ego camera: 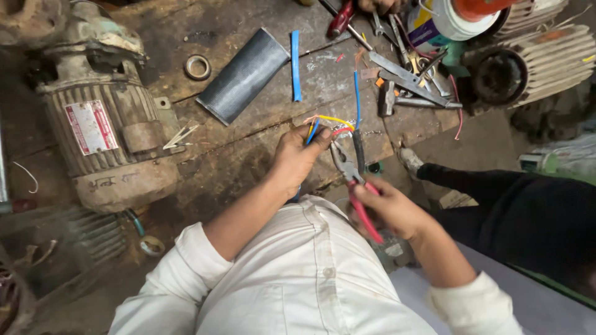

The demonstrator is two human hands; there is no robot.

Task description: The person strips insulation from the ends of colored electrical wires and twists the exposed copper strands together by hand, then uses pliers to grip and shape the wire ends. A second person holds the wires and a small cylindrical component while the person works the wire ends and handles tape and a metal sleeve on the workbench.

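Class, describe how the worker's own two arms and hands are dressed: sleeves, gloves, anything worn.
Both hands are bare, no gloves: left hand, right hand. Each arm wears a white shirt sleeve rolled up near the elbow, forearms uncovered. No watch, ring or bracelet shows.

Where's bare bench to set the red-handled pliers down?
Bare wood lies between the grey ribbed motor and the dark rolled sheet, around the small metal ring. Another patch sits just ahead of the left hand, below the sheet. The far right is crowded with the pile of steel hand tools. Right hand holds the red-handled pliers.
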